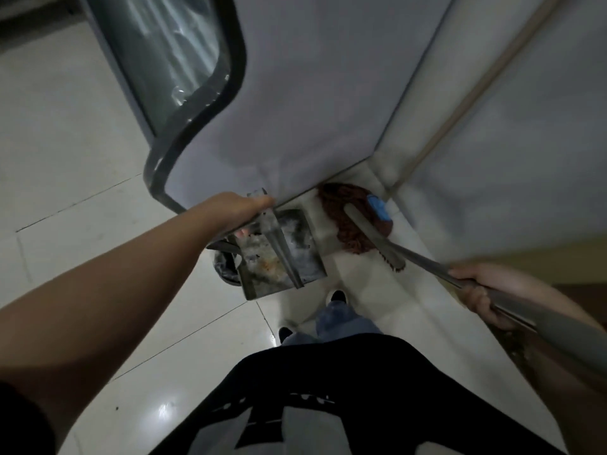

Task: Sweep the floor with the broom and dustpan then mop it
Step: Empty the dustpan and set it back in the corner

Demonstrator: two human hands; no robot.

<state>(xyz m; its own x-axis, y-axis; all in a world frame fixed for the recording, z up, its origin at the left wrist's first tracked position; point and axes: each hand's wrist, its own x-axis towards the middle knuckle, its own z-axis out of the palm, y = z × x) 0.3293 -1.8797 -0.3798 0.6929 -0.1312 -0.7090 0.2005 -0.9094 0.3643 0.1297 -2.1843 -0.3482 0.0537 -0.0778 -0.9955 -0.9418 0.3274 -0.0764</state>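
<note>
Left hand fingers curled round dusty grey metal dustpan | right hand fist grips grey broom handle | risk: tilted pan spills dust beside black bin

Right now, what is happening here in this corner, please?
A person is cleaning the floor. The left hand holds a metal dustpan by its upright handle, tilted over a small bin lined with a dark bag. The right hand grips the broom handle. A reddish mop stands in the corner, untouched, so mopping has not started.
</note>
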